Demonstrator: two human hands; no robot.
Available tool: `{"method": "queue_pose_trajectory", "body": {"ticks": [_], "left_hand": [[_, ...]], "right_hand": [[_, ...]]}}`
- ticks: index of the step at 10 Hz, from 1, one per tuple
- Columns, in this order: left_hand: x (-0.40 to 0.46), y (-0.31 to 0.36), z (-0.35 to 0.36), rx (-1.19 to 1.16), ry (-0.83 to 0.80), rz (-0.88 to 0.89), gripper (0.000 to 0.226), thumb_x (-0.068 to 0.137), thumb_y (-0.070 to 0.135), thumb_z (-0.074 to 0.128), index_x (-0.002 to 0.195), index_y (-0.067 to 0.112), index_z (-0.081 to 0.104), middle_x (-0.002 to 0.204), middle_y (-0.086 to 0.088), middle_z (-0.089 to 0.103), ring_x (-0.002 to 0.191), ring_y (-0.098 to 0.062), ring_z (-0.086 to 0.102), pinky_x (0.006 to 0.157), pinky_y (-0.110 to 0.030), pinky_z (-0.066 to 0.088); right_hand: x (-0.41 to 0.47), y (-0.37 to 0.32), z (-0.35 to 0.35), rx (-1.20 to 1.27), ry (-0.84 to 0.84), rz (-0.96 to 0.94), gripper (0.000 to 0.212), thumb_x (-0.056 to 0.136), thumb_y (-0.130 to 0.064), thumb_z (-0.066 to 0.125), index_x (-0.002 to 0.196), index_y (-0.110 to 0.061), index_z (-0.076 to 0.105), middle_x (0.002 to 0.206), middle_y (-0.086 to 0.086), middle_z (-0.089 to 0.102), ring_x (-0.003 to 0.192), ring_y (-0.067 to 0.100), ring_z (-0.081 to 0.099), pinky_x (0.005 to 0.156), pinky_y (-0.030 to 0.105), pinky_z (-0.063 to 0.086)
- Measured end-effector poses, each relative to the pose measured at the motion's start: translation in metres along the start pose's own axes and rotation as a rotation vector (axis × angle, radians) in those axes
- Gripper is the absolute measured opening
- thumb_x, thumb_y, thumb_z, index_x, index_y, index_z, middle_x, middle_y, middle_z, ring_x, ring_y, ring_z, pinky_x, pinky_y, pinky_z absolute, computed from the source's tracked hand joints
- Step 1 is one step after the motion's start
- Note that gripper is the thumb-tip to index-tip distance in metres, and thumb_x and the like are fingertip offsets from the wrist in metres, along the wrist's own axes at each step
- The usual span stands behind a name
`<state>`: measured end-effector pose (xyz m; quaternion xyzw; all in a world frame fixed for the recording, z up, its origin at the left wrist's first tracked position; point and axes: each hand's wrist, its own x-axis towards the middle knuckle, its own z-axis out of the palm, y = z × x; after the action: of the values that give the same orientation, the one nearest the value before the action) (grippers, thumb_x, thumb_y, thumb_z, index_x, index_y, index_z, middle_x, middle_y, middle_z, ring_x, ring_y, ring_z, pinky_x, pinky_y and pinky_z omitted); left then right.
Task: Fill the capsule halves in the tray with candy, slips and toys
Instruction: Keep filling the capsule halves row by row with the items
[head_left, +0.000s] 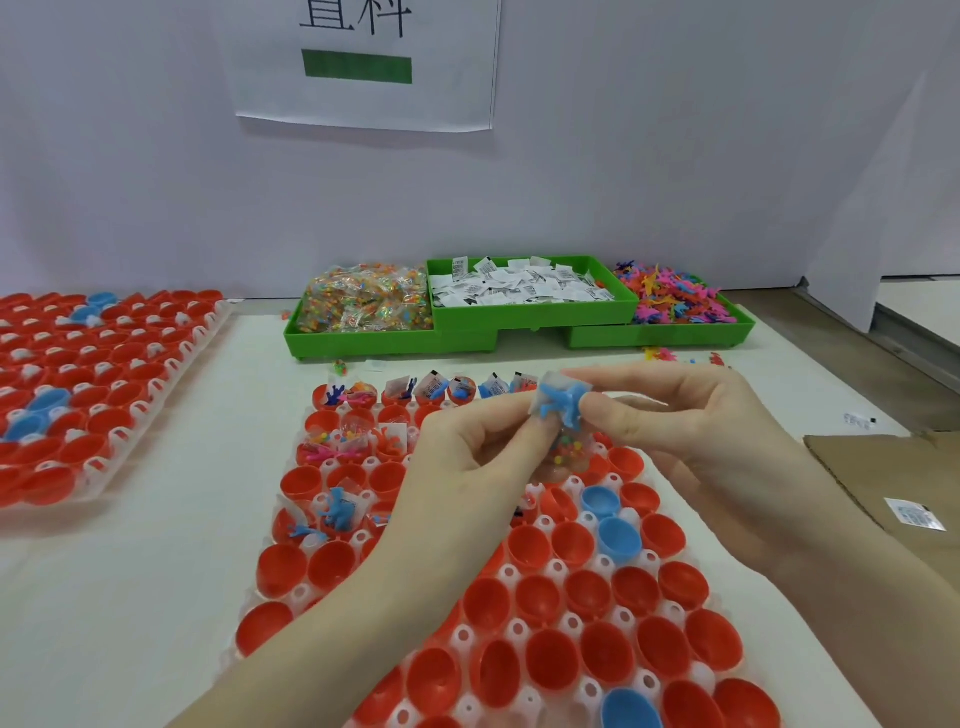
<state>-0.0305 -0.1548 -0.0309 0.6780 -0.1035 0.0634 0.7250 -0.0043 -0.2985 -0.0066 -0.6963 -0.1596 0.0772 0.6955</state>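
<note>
Hands (470, 457) (675, 415) jointly pinch blue toy (561, 402), slip and candy packet (569, 449) above tray (519, 618); wall sign (363, 62) characters cropped, unreadable.

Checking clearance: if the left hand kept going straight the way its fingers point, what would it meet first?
Likely the right hand: the left hand points up-right at it, both pinching the blue toy between them. Depth is unclear.

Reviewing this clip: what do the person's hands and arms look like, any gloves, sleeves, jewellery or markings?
Both the left hand and the right hand are bare, with no gloves. No rings, watch or bracelets show. The forearms are uncovered as far as the frame edge, so no sleeve is visible. Fingernails look short and unpainted. No marks or tattoos can be seen.
</note>
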Motion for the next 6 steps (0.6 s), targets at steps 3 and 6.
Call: {"method": "queue_pose_trajectory", "body": {"ticks": [3, 6], "left_hand": [[-0.001, 0.002, -0.004, 0.106, 0.009, 0.047, 0.037, 0.089, -0.003, 0.050, 0.089, 0.031, 0.066, 0.065, 0.014, 0.070, 0.065, 0.001, 0.066, 0.061, -0.007, 0.048], [0.005, 0.005, -0.014, 0.140, 0.014, 0.053, 0.021, 0.080, 0.001, 0.063, 0.076, 0.021, 0.069, 0.066, 0.007, 0.072, 0.059, -0.001, 0.065, 0.055, -0.009, 0.047]], "right_hand": [[0.002, 0.000, 0.001, -0.128, 0.109, -0.157, 0.009, 0.052, -0.020, 0.069, 0.061, -0.022, 0.073, 0.064, -0.003, 0.071, 0.059, 0.004, 0.064, 0.057, 0.013, 0.051], [0.006, -0.014, -0.010, -0.381, -0.101, -0.063, 0.021, 0.064, -0.002, 0.076, 0.060, -0.022, 0.071, 0.059, -0.004, 0.068, 0.048, 0.004, 0.057, 0.048, 0.012, 0.046]]}}
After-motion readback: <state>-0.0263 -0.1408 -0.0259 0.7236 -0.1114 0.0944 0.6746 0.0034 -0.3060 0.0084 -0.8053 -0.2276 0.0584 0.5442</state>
